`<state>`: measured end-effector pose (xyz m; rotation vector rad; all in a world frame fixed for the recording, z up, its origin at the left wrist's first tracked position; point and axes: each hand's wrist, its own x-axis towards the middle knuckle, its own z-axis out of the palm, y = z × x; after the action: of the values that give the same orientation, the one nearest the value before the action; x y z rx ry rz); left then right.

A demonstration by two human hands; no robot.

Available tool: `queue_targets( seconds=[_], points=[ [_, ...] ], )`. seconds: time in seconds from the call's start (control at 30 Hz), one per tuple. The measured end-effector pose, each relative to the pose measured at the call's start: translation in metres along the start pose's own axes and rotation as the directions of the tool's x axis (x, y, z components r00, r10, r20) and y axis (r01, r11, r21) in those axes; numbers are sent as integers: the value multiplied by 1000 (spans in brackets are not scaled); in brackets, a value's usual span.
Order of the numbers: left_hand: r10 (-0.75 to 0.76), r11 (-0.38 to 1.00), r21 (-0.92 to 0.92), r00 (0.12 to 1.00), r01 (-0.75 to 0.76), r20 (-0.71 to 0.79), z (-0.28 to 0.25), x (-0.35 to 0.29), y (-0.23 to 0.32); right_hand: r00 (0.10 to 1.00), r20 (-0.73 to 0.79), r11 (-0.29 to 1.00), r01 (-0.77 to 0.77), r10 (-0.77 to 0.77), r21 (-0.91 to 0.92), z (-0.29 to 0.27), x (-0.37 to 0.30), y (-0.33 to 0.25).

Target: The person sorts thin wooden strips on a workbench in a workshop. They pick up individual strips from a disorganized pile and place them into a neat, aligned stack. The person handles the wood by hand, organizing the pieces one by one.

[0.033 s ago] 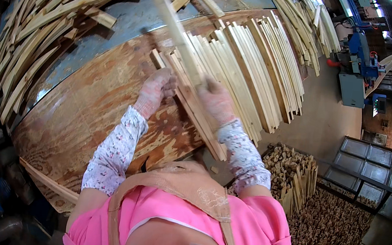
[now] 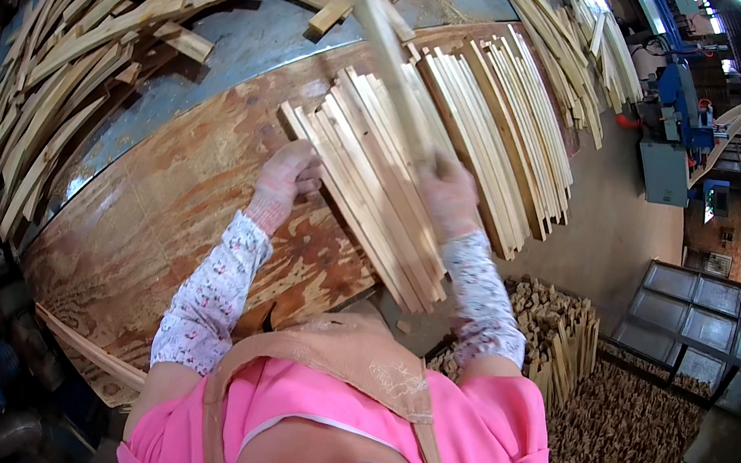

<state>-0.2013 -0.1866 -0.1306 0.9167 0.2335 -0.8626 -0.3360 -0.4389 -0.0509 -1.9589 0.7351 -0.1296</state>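
My right hand, in a pale work glove, is closed around a wooden strip that slants up and away, blurred by motion, above the row. Under it lie wooden strips side by side on a plywood board. My left hand, gloved too, is beside the left edge of this row, its fingers half curled and apart from the thumb. I see nothing in it. More strips continue the row to the right, some with darker brown faces.
A loose heap of curved wooden pieces fills the far left of the blue-grey table. Further strips lie at the far right. On the floor at right stand bundled wooden sticks, near a dark panelled frame and a blue machine.
My right hand has moved right with a strip. The strips at the left of the row now lie closely side by side. My left hand has shifted slightly left.
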Motion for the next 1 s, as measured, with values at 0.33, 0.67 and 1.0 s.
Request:
queue_targets(
  seconds=[0.33,0.67,1.0],
  points=[
    [59,996,71,976,-45,-210,-66,48,16,959,-278,836,-101,-64,-540,-234,62,136],
    [381,924,110,851,-367,-361,-57,139,147,928,-367,491,-293,-60,-821,-218,73,130],
    [465,819,308,245,-483,-851,-132,165,160,868,-238,857,319,-435,-404,-139,109,81]
  ],
)
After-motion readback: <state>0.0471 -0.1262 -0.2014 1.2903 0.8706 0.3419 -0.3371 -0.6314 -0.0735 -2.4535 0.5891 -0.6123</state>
